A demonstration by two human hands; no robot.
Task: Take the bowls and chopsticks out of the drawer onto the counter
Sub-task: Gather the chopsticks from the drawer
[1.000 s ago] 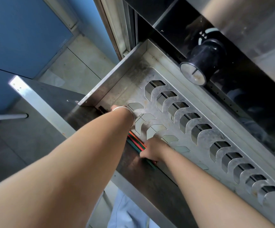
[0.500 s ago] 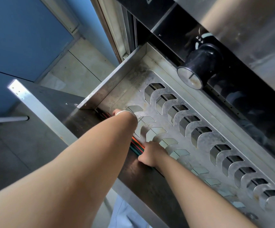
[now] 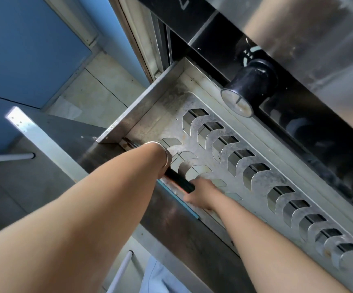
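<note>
The steel drawer (image 3: 141, 115) is pulled out, and its slotted metal rack (image 3: 255, 157) holds no bowls that I can see. A dark bundle of chopsticks (image 3: 179, 182) with red and green tints is raised off the drawer's front channel. It runs from under my left hand (image 3: 157, 154), whose fingers are hidden behind the bangled wrist, to my right hand (image 3: 203, 193), which curls around its near end. One teal chopstick (image 3: 181, 203) still lies along the front channel.
A black knob (image 3: 247, 87) juts from the dark appliance panel above the drawer's back edge. The drawer's dark front panel (image 3: 171, 229) lies under my forearms. Blue cabinet doors (image 3: 23, 49), tiled floor (image 3: 99, 92) and white bars (image 3: 6, 158) are at the left.
The chopsticks lay flat in the front channel under both hands. Now most of them are gathered into one bundle and lifted, and my right hand has shifted slightly right.
</note>
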